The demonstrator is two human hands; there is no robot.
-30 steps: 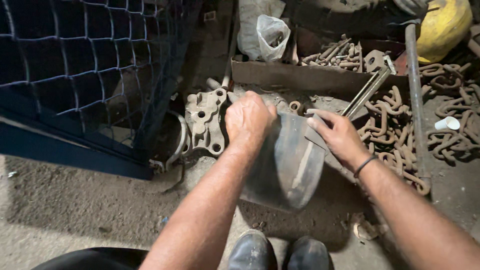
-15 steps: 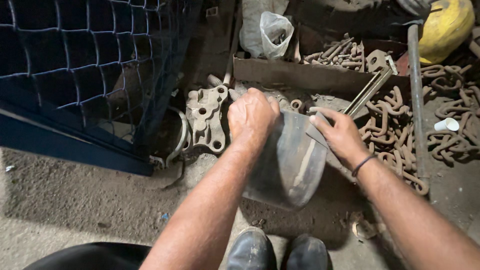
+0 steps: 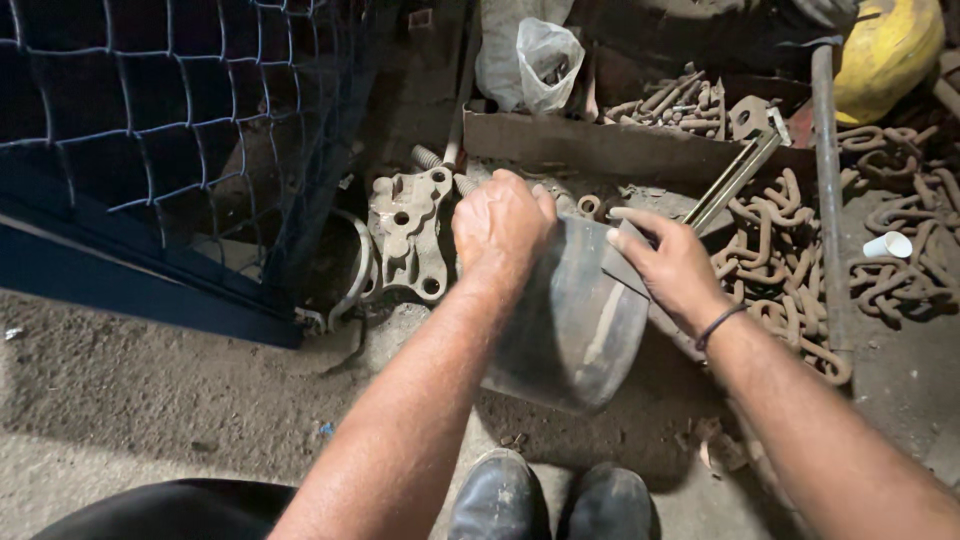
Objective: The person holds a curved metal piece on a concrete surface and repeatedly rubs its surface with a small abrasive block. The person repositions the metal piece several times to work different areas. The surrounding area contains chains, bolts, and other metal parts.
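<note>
Left hand (image 3: 500, 222) and right hand (image 3: 668, 268) both clamped on rubber sleeve (image 3: 572, 318) rim; chains (image 3: 790, 250) beside.

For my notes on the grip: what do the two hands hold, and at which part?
Both hold a dark grey, curved rubber sheet by its upper edge: left hand at the left corner, right hand at the right.

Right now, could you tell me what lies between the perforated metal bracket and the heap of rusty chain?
In the head view, the dark rubber sheet lies between the bracket and the chain, gripped by the left hand and right hand.
</note>
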